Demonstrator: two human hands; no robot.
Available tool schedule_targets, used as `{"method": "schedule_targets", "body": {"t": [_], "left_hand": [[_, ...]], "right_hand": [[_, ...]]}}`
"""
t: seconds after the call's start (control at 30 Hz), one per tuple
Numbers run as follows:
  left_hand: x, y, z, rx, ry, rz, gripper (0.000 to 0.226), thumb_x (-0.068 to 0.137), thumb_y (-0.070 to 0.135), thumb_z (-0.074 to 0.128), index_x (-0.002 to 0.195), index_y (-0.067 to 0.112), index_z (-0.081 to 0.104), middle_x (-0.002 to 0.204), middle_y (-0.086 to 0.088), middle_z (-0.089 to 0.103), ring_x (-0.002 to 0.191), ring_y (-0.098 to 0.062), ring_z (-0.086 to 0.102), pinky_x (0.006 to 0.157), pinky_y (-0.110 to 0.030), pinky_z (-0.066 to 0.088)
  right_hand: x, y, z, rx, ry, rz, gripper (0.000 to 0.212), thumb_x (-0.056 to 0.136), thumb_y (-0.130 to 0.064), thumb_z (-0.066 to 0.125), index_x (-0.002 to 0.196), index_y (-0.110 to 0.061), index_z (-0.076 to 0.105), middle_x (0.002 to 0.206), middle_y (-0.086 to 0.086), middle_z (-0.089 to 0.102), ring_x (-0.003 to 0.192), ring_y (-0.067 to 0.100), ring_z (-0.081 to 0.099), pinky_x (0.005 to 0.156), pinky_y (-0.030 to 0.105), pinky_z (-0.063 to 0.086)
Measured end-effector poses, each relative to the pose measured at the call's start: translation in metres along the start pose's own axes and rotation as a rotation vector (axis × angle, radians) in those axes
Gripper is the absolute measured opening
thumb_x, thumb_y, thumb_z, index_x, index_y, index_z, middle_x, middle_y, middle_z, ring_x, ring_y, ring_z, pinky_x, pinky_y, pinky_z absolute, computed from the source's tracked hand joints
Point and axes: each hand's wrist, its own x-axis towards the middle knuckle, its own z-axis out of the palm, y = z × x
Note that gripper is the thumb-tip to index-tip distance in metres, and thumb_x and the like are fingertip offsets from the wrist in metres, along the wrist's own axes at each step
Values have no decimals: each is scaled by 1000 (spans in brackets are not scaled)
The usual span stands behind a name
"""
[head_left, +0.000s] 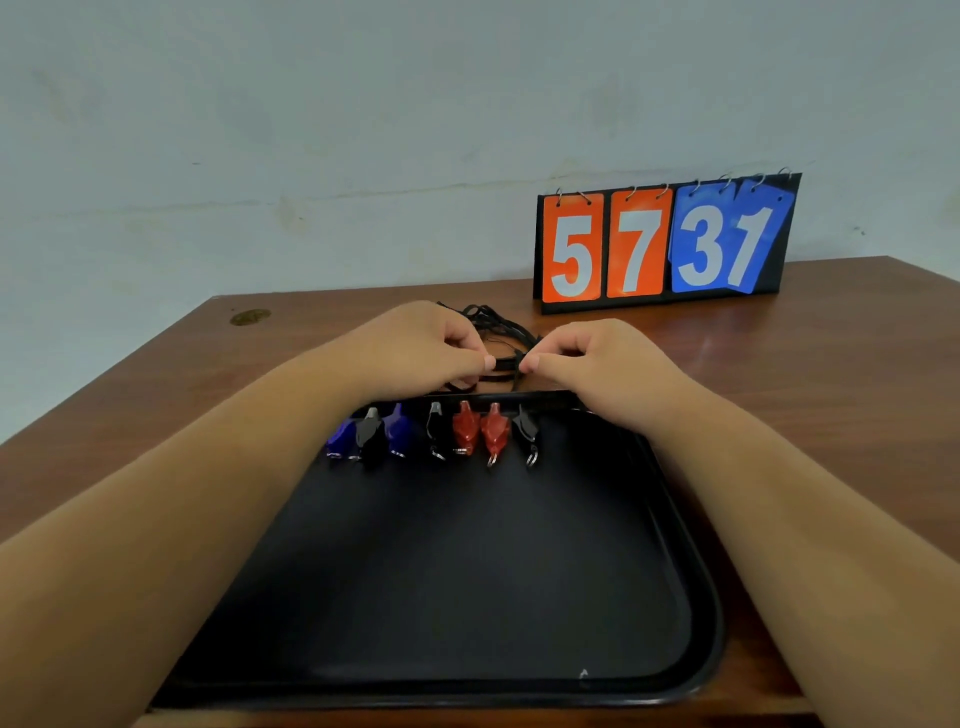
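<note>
forearms: bare to frame edge | left hand, right hand: bare | nails: apparently short

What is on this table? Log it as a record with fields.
left hand: pinches a black cord
right hand: pinches the same cord, close to the left hand
cord pile: black, tangled, just behind the hands
tray: black, on a wooden table
clips: seven in a row at the tray's far edge; two blue, three black, two red
flip scoreboard: orange 57, blue 31
</note>
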Motion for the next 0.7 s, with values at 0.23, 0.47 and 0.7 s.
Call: {"method": "schedule_targets", "body": {"t": [0.23, 0.47, 0.7], "left_hand": [[38, -14, -22, 88, 72, -118, 14, 101, 27, 67, 94, 26, 79, 100, 8, 76, 92, -12, 68, 84, -34, 55], [86, -42, -10, 98, 232, -132, 16, 99, 13, 69, 110, 22, 75, 117, 0, 72, 104, -17, 66, 86, -28, 51], [100, -44, -2, 219, 117, -142, 33, 98, 23, 77, 130, 18, 73, 132, -3, 69, 114, -21, 65, 98, -35, 52]], "right_hand": [[7, 10, -5, 17, 161, 37, 14, 105, -38, 65, 106, -36, 79, 107, -22, 73, 102, -3, 63, 81, 14, 43], [16, 18, -2, -42, 183, 28, 13, 106, -38, 65, 108, -37, 78, 105, -21, 72, 101, -1, 63, 79, 13, 42], [21, 17, 1, -50, 185, 7, 16, 106, -36, 63, 109, -35, 79, 104, -19, 73, 101, 0, 64, 79, 13, 42]]}}
